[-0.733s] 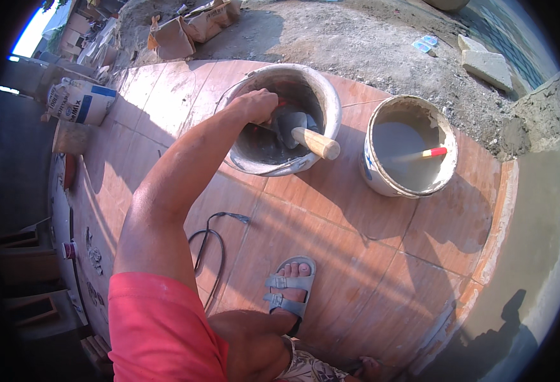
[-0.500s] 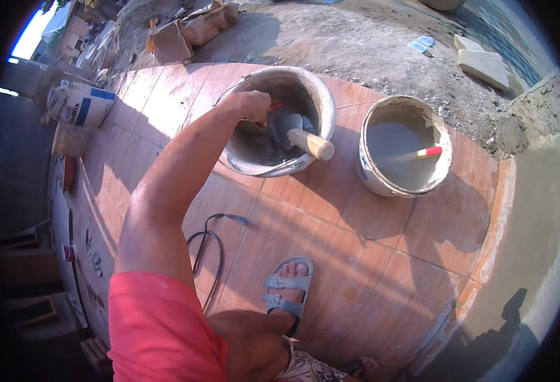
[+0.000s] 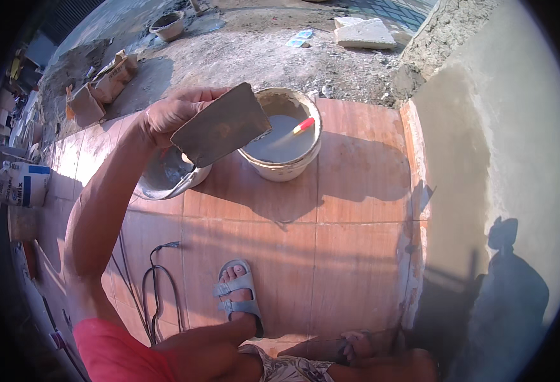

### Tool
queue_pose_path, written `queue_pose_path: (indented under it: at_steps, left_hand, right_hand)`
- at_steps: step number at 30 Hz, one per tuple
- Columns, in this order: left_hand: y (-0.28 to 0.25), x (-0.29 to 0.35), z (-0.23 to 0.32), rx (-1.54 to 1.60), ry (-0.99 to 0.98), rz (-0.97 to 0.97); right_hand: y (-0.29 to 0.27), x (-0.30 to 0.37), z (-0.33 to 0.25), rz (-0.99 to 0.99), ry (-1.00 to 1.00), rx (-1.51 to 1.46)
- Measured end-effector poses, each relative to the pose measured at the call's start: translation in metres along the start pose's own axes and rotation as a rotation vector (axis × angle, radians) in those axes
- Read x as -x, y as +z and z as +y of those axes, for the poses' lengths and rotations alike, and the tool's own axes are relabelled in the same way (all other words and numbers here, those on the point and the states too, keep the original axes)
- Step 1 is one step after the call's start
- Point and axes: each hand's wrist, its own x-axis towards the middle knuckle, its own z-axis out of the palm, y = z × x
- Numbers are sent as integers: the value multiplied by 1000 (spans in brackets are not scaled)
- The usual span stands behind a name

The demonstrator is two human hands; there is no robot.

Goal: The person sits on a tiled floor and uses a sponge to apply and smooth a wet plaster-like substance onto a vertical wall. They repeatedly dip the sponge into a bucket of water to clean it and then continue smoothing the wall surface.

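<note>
My left hand [image 3: 173, 118] is raised above the tiled floor. Its fingers are closed on a plastering trowel [image 3: 222, 124], whose flat, grey-smeared rectangular face tilts into view; the grip is hidden behind it. Partly beneath the hand and trowel stands the mortar bucket [image 3: 194, 181], its inside mostly covered. A second bucket [image 3: 284, 172] stands just right of the trowel with cloudy grey liquid [image 3: 273, 145] in it. A tool handle [image 3: 303, 126] with a red end leans out of that liquid. My right hand does not show.
Damp grey plaster [image 3: 449, 165] coats the wall on the right. A black cable [image 3: 154, 270] lies looped by my sandalled foot [image 3: 238, 288]. Torn paper bags [image 3: 105, 89] and a pale stone slab [image 3: 364, 33] lie on the rough ground beyond. A white-and-blue bucket [image 3: 25, 184] stands at left.
My left hand has come up out of the mortar bucket, lifting the trowel. The view has turned right, so more of the plastered wall shows and the buckets appear further left.
</note>
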Motion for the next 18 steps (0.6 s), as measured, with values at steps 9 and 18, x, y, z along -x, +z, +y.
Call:
queue_pose_path:
  at_steps: [9, 18]
  left_hand:
    - [244, -181, -66, 191, -131, -479]
    - [361, -258, -220, 1021, 163, -136]
  right_hand:
    - [-3, 17, 1, -20, -71, -111]
    - [6, 16, 35, 64, -160, -211]
